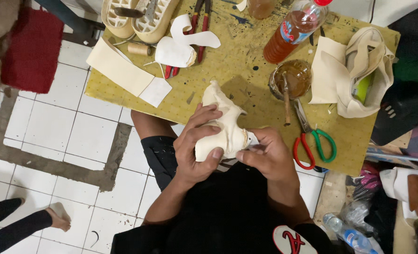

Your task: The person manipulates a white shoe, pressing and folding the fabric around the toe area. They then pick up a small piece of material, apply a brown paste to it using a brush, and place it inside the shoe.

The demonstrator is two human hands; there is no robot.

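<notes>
Both hands grip a cream shoe upper (223, 124) over the near edge of the yellow board (227, 70): left hand (197, 146) wrapped around it, right hand (265, 153) pinching its end. Scissors (312, 141) lie just right (glue jar (291, 77) behind), with bare board ahead.

Cream shoe upper (223, 122): soft, wrinkled material shaped over a form, elongated, its narrow end pointing up and away toward the table (218, 61). It is held clear of the surface, above the lap, at the table's near edge. A small pale tab protrudes at its lower right end.
</notes>
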